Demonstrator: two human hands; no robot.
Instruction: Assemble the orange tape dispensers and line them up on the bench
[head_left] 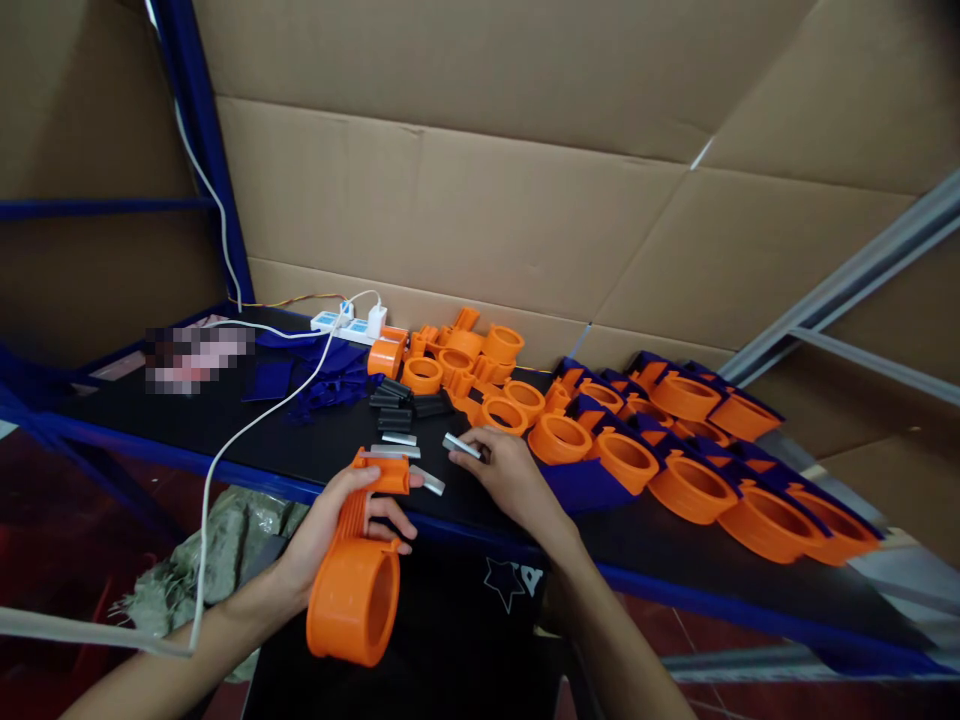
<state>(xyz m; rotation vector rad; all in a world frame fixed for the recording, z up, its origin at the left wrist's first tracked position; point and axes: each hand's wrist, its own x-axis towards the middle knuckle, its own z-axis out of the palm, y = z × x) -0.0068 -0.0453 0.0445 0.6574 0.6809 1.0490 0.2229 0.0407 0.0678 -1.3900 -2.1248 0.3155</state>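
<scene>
My left hand (326,530) is closed around the ribbed neck of an orange tape dispenser body (349,600), its wide ring hanging low and its flat end up by my thumb. Between the thumb and fingers of my right hand (510,480) is a short silvery metal strip (460,446), pinched just above the tabletop. Several similar strips lie loose between my hands, among them one metal strip (428,480) beside the dispenser's upper end. Behind them sit several small black plastic pieces (394,407) in a heap.
Orange bodies (457,362) are piled at the back centre. Rows of orange rings with dark blue parts (690,485) fill the right side. Blue pieces (322,375) lie to the left. A white cable (247,432) runs from a power strip (349,325) across the left foreground.
</scene>
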